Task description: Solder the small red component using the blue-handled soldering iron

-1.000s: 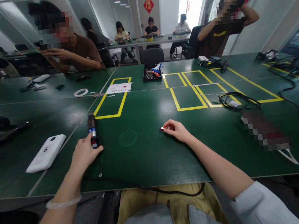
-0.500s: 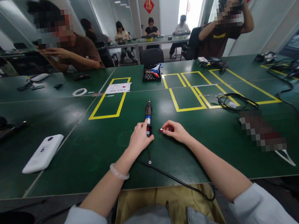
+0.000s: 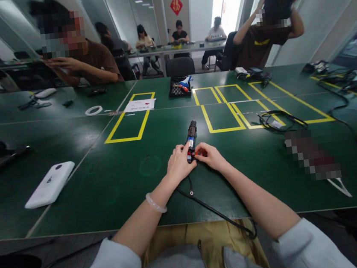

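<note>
On the green table (image 3: 112, 171), my left hand (image 3: 180, 164) is closed around the rear of an electric screwdriver (image 3: 191, 133), its body open to show a blue and silver section. The screwdriver's slim tip points away from me. A black cord (image 3: 218, 219) with a ring terminal (image 3: 191, 192) trails from its back end toward my lap. My right hand (image 3: 209, 157) meets the screwdriver's rear from the right, fingers pinched on a small red part (image 3: 193, 153). Where that part meets the screwdriver is too small to make out.
A black tray (image 3: 180, 91) of tools stands ahead. Yellow tape outlines (image 3: 210, 126) mark the table. A white power bank (image 3: 50, 185) lies left; a coiled black cable (image 3: 280, 120) and a blurred-out item (image 3: 311, 155) lie right. Two people sit across the table, with others behind.
My left hand has carried the screwdriver right, tilting it slightly, so it now meets the red part in my right hand. My right hand has barely moved.
</note>
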Tool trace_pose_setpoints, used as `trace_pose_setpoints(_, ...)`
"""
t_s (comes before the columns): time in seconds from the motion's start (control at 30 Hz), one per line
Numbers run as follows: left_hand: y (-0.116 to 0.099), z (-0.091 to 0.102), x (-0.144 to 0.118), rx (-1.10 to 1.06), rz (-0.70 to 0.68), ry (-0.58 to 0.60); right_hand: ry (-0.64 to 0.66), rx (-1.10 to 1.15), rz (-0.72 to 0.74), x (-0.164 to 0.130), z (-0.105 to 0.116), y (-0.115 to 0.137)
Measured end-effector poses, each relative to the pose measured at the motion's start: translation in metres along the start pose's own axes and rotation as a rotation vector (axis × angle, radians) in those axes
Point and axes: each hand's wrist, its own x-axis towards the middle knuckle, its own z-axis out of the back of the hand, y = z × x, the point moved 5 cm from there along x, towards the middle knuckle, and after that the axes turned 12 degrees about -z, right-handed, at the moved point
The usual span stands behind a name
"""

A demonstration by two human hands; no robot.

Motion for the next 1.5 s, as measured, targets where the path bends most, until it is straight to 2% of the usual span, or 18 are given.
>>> trace_pose_setpoints(0.43,-0.005,0.002,0.007,0.092,0.001,0.003,-0.042,-0.008,0.002,0.001,0.006,-0.005)
trace_pose_setpoints(0.57,-0.006,0.003,0.014,0.124,0.025,-0.010,-0.039,0.050,-0.032,0.001,0.008,-0.007)
trace_pose_setpoints(0.7,-0.002,0.006,0.013,0.167,0.005,-0.007,-0.010,0.107,-0.062,0.003,0.005,-0.011)
trace_pose_setpoints(0.8,0.008,0.014,0.004,0.219,-0.023,0.003,-0.003,0.085,-0.065,0.003,0.003,-0.013)
trace_pose_setpoints(0.97,0.046,0.038,-0.031,0.324,0.034,0.050,0.020,0.047,-0.084,0.000,0.003,-0.009)
trace_pose_setpoints(1.3,0.166,0.098,-0.125,0.540,0.371,0.153,0.035,0.009,-0.089,-0.003,-0.001,-0.004)
trace_pose_setpoints(1.5,0.223,0.123,-0.162,0.565,0.572,0.181,0.054,0.008,-0.096,-0.003,-0.002,-0.003)
